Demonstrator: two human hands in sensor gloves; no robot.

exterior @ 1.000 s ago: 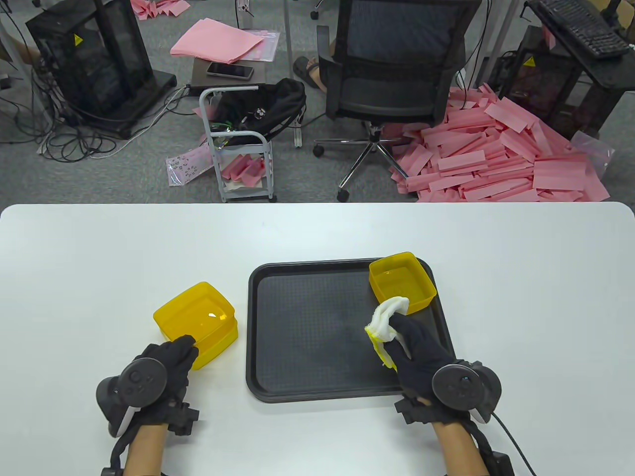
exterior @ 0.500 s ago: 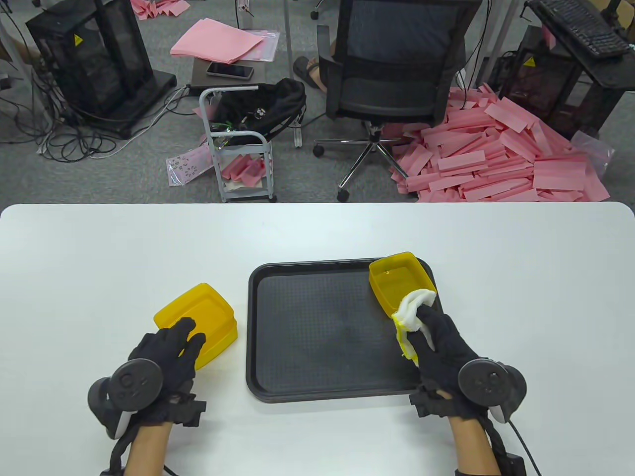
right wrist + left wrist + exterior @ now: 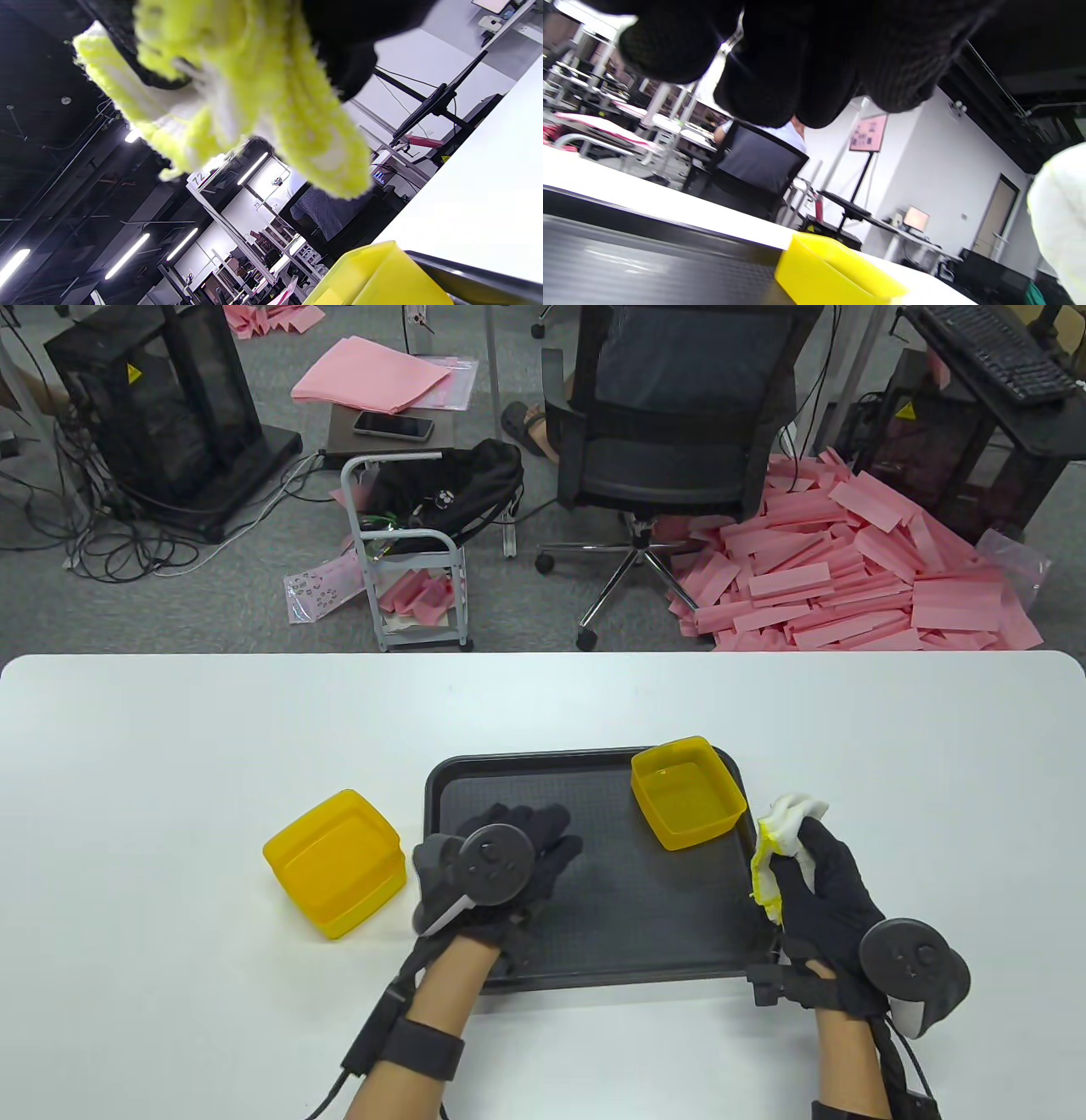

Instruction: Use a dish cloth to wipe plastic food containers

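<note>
Your open yellow plastic food container (image 3: 687, 792) sits upright in the far right corner of the black plastic tray (image 3: 526, 967), between your hands and a little beyond both. Your right hand (image 3: 819, 899) is nearer it, just off the tray's right edge, fingers curled round the bunched white and yellow dish cloth (image 3: 785, 836). Your left hand (image 3: 517, 861) hovers over the tray's middle, palm down, fingers relaxed and holding nothing. The stacked yellow plastic containers (image 3: 335, 861) stand on the white table (image 3: 170, 746), left of the tray.
</note>
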